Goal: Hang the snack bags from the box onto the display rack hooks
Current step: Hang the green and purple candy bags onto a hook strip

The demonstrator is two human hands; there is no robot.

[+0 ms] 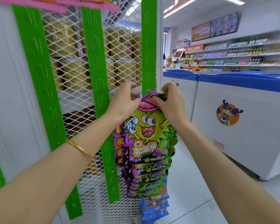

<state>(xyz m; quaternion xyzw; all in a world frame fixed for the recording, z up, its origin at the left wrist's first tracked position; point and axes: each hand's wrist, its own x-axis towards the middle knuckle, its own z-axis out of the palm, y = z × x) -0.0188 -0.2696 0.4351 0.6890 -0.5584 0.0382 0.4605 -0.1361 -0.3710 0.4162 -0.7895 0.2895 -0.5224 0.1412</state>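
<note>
Standing at a white mesh rack (68, 46) in a shop aisle, I am pinching a cartoon candy bag (145, 126) by its top with my left hand (124, 101) and right hand (171, 102), at a hook (149, 92) on the rightmost green strip (149, 46). Hung bags (145, 183) are hiding the strip's lower end. Chest freezers (232, 118) are bounding the open floor (184, 183) on my right.

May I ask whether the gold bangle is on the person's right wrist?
No, the gold bangle circles the left wrist; the right wrist is bare.
</note>
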